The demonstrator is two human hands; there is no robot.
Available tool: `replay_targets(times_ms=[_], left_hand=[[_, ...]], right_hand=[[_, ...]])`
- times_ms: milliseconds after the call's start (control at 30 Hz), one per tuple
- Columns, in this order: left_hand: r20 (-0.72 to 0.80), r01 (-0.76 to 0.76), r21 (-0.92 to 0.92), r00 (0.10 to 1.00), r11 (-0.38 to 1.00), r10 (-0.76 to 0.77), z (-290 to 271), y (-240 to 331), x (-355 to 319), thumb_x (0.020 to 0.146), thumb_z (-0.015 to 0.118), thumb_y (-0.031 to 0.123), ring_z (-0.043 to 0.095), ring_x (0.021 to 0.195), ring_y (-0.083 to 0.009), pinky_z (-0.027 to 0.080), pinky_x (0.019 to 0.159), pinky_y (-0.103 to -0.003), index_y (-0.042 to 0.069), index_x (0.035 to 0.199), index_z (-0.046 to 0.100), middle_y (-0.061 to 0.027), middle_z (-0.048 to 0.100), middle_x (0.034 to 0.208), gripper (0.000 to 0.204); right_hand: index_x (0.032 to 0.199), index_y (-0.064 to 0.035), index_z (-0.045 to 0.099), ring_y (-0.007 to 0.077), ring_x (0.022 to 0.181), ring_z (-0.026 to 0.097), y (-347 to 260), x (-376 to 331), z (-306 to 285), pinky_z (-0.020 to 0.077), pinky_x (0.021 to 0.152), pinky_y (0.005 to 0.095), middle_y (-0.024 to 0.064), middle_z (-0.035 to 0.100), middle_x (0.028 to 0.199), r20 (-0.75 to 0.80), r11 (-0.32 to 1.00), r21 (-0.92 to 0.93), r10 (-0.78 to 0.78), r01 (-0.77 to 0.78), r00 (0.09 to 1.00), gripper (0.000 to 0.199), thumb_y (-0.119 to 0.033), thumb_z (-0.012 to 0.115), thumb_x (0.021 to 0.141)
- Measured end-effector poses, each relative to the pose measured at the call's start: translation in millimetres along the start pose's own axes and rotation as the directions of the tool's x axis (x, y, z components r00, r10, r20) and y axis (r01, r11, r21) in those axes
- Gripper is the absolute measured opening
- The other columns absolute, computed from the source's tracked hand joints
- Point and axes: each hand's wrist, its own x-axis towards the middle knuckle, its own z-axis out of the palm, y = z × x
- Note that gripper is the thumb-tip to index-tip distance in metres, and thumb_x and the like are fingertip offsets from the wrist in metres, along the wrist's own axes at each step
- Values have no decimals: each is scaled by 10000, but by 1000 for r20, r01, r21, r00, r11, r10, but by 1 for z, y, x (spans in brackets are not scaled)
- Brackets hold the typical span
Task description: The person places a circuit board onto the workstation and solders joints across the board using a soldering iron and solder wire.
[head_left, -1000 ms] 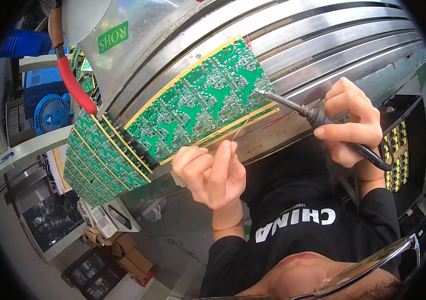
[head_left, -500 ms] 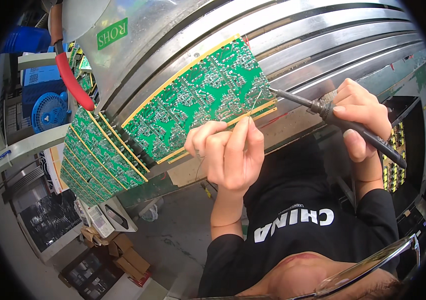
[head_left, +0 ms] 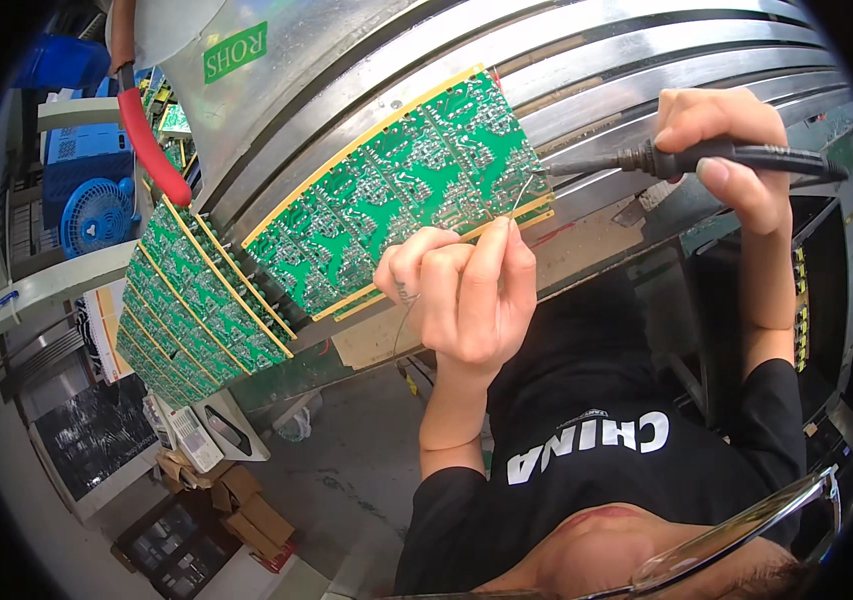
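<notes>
Head view: left hand (head_left: 467,295) is pinching thin wire (head_left: 522,197); right hand (head_left: 747,122) is gripping soldering iron (head_left: 639,158), tip at green circuit board (head_left: 397,190).

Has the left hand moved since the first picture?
Yes. The left hand has moved rightward and forward, closer to the right end of the green circuit board before it.

I have open room over the metal rails (head_left: 637,72) beyond the green circuit board (head_left: 397,195). From the right, the soldering iron (head_left: 675,161) and right hand (head_left: 737,140) bar my way to the board's end; the left hand (head_left: 469,295) and its thin wire (head_left: 522,198) obstruct the near edge. Leftward, a red handle (head_left: 152,150) juts in.
</notes>
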Motion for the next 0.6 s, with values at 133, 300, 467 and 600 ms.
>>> replay_targets(times_ms=[133, 300, 467, 600], left_hand=[[-4, 13, 14, 1000, 1000, -13, -6, -3, 2, 788, 829, 36, 593, 817, -234, 414, 816, -401, 61, 953, 770, -16, 576, 784, 176], [-7, 0, 1, 1000, 1000, 0, -7, -6, 3, 810, 808, -9, 640, 885, -292, 516, 827, -432, 23, 942, 757, -47, 595, 767, 145], [-5, -10, -14, 1000, 1000, 10, -4, -7, 0, 799, 796, -2, 650, 908, -293, 485, 862, -459, 38, 926, 749, -50, 599, 816, 142], [-1, -6, -20, 1000, 1000, 6, -7, -7, 1, 796, 796, 2, 648, 928, -292, 491, 852, -464, 37, 926, 745, -52, 600, 822, 144]], right_hand=[[1030, 59, 729, 178, 737, 636, 2, 9, -5, 513, 673, 311, 133, 704, 889, 22, 1000, -13, 18, -18, 1000, 364, -255, 650, 864], [964, 61, 704, 199, 611, 551, 4, 21, -7, 425, 579, 334, 134, 628, 721, 103, 997, -16, -69, 71, 992, 373, -288, 644, 848], [945, 53, 706, 214, 607, 554, -3, 29, -8, 418, 570, 337, 130, 619, 714, 170, 986, -69, -140, 154, 975, 366, -292, 657, 834], [985, 56, 719, 219, 625, 584, -9, 25, -5, 446, 587, 338, 141, 655, 753, 149, 954, -146, -242, 263, 959, 348, -255, 662, 839]])
